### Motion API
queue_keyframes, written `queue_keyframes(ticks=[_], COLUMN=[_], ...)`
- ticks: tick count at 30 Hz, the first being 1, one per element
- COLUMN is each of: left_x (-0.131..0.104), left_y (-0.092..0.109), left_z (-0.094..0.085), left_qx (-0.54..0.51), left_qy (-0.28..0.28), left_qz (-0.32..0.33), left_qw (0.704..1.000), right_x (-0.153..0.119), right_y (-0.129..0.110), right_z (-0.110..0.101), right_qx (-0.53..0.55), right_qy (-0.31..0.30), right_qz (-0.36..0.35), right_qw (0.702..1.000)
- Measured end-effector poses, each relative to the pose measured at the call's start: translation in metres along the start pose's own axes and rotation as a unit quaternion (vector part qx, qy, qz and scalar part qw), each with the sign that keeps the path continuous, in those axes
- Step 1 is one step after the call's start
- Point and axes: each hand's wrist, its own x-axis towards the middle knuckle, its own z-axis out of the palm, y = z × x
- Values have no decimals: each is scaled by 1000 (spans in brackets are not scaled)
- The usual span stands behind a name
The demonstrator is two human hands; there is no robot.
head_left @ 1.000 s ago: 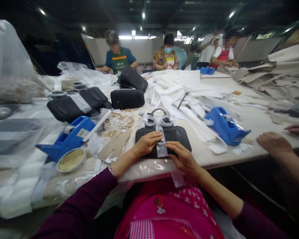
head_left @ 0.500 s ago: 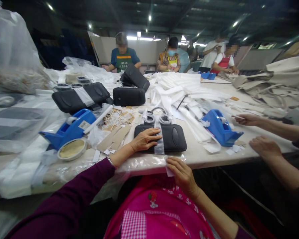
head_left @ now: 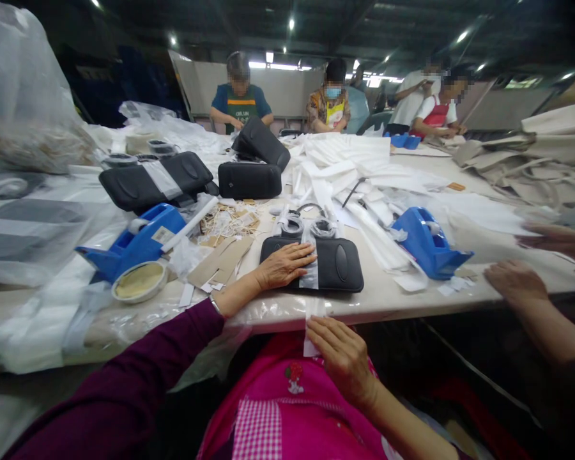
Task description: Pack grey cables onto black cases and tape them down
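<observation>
A black handbag (head_left: 349, 260) lies flat before me near the table's front edge. Across its middle runs a translucent white wrapping strip (head_left: 309, 278). My left hand (head_left: 283, 264) rests on the bag's left half, fingers stretched out, their tips over the strip. Behind the bag, its handle (head_left: 324, 227) shows two coils wrapped in clear film. My right hand (head_left: 340, 354) is at the table edge below the bag, fingers together on a pale, thin strip (head_left: 312, 342) that hangs over the edge. The thumb is hidden.
Blue tape dispensers stand left (head_left: 138, 239) and right (head_left: 429, 246). A round tub (head_left: 140, 282) sits front left. More black bags (head_left: 249, 180), tags (head_left: 227, 223) and white sheets (head_left: 345, 156) lie behind. A co-worker's hands (head_left: 515, 281) are at the right.
My right hand has moved slightly left and down, and more of the pale strip shows beside it. My left hand stays on the bag. The co-worker's far hand at right has shifted right.
</observation>
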Motion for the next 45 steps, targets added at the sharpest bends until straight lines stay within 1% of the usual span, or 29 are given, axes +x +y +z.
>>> queue_keyframes(ticks=[5, 11, 14, 17, 20, 22, 26, 28, 30, 32, 34, 37, 41, 45], left_x=[2, 3, 2, 0, -1, -2, -4, -6, -8, -10, -11, -10, -9, -9], left_y=[1, 1, 0, 0, 1, 2, 2, 1, -1, -3, -4, -3, -1, -1], left_z=[0, 5, 8, 9, 9, 8, 5, 4, 4, 4, 3, -1, -2, 3], left_qx=[26, 46, 50, 53, 54, 53, 28, -10, -54, -87, -102, -107, -103, -83], left_qy=[-16, -17, -14, -4, 6, 13, 27, 43, 58, 65, 63, 54, 50, 60], left_qz=[-9, -14, -12, -14, -16, -12, 13, 30, 35, 18, -7, -36, -68, -52], left_qw=[999, 999, 999, 998, 998, 998, 999, 999, 996, 994, 993, 992, 991, 993], right_x=[0, 1, 13, 39, 75, 99, 136, 148, 154, 156, 155, 150, 146, 147], right_y=[-8, -17, -20, -16, 1, 21, 65, 84, 98, 107, 113, 119, 126, 131], right_z=[1, 3, -4, -16, -24, -22, -4, 7, 16, 24, 29, 36, 42, 45], right_qx=[2, 5, 10, 40, 66, 59, -16, -43, -56, -63, -63, -64, -75, -76], right_qy=[0, -22, -16, -7, -16, -25, -32, -56, -99, -135, -157, -170, -165, -167], right_qz=[3, 1, -9, 13, 59, 87, 116, 127, 147, 175, 205, 235, 246, 254], right_qw=[1000, 1000, 1000, 999, 996, 994, 993, 989, 983, 973, 964, 955, 952, 950])
